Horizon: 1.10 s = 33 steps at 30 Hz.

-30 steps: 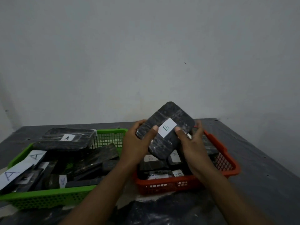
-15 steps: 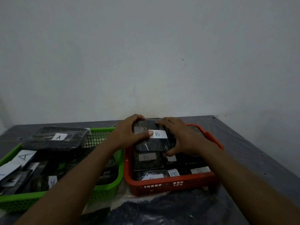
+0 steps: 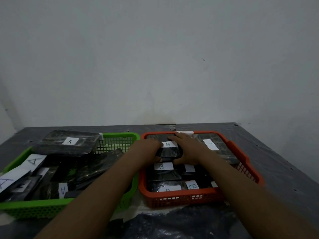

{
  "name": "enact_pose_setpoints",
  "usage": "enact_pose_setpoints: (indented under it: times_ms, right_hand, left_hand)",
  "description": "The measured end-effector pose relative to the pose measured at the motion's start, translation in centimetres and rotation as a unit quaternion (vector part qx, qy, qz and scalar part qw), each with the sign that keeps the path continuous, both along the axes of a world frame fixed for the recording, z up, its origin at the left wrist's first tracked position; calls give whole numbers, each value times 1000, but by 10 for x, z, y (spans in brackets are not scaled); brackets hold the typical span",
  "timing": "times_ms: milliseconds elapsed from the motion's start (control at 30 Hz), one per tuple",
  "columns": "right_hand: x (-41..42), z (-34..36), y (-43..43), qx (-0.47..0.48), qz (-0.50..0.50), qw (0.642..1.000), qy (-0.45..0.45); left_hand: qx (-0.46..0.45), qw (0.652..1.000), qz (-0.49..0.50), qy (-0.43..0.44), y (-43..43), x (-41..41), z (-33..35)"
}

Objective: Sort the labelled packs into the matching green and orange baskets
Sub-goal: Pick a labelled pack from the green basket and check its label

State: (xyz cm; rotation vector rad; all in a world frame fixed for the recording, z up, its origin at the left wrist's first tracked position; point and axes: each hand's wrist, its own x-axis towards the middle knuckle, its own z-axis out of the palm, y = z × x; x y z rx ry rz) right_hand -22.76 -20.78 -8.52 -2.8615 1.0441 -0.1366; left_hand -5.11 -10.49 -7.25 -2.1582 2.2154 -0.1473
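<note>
Left hand (image 3: 147,149), right hand (image 3: 188,149) grip black film-wrapped pack labelled B (image 3: 170,153) by opposite edges, label up, for laying flat among other B packs (image 3: 164,175) in orange mesh basket (image 3: 181,198).

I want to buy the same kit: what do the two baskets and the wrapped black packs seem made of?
Orange basket and green basket: moulded plastic, fairly matte, with gridded walls. The held pack: something dark under clear glossy film, going by wrinkled glints; contents unclear. Its label: probably white paper.
</note>
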Motion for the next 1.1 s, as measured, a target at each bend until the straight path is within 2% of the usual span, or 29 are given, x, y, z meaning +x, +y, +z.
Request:
enact_pose_setpoints:
  times_ms: [167,233,333,433,500,567,633,733,800,967,1100]
  right_hand:
    - [1,-4,1,-25,-6,999,45]
    - [0,-1,6,-6,-1,999,34]
    - [2,10,21,46,26,996,-67]
    - [18,21,48,86,64,970,-220]
    - [39,27,70,100,93,957,-255]
    - [65,26,90,108,115,958,-239]
    - [91,18,105,97,116,972,-183]
    - [116,-1,117,51,65,993,-81]
    - [122,-11,120,21,35,998,-48]
    - [122,-21,122,29,25,989,-143]
    - [123,-23,124,31,18,985,-168]
  left_hand:
    - [3,1000,3,-13,0,-2,-5]
    - [-14,998,-11,59,8,-2,-1]
    - [-95,964,-34,246,32,10,10]
    - [-188,934,-6,303,66,37,13]
    - [-222,922,31,314,90,60,10]
    - [-207,930,66,297,111,83,8]
    - [-151,953,94,247,128,102,6]
    - [-56,978,117,160,142,119,3]
    - [-6,981,129,142,146,125,-2]
    - [43,981,144,124,146,127,-15]
    - [45,987,140,68,135,122,-9]
